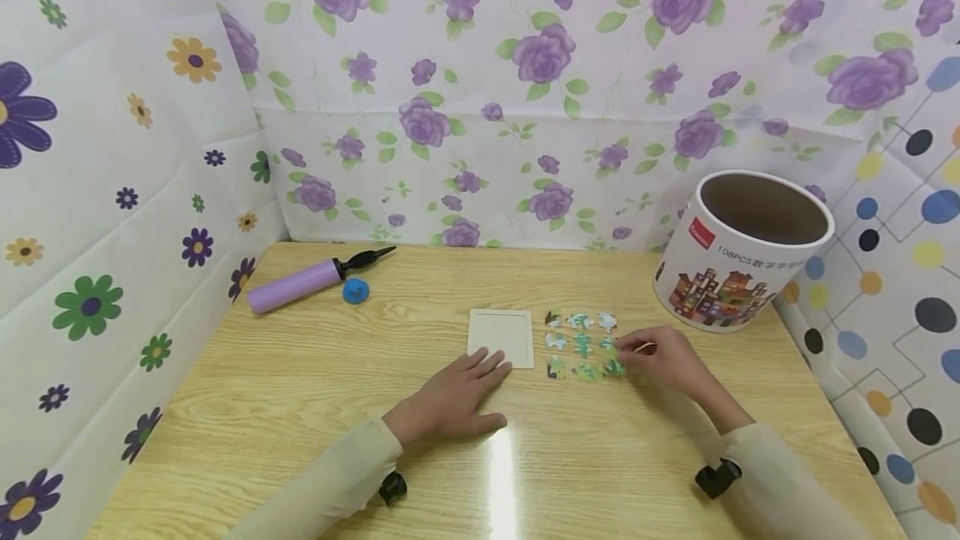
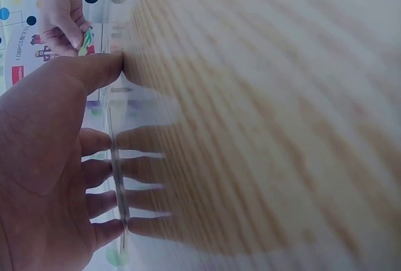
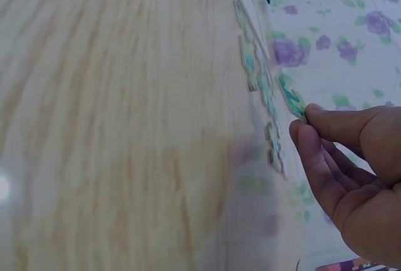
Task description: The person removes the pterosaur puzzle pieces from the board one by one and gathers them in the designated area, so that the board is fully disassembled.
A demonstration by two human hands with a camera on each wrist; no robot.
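My left hand (image 1: 459, 400) lies with its fingers straight, fingertips at the near edge of a square, pale wooden puzzle tray (image 1: 501, 338). In the left wrist view, the fingertips (image 2: 113, 226) of that hand meet the tray's edge. Between thumb and forefinger, my right hand (image 1: 663, 361) pinches a green-and-teal jigsaw piece (image 3: 291, 97), tilted above the table in the right wrist view. Several other jigsaw pieces (image 1: 582, 346), green, teal and white, lie in rows just right of the tray, beside the right hand.
A large white printed bucket (image 1: 686, 261) stands at the back right. Toward the back left lie a purple hand pump (image 1: 296, 287) with a black nozzle and a small blue ball-like toy (image 1: 356, 291). Flowered cloth (image 1: 480, 182) hangs behind the wooden table (image 1: 300, 407).
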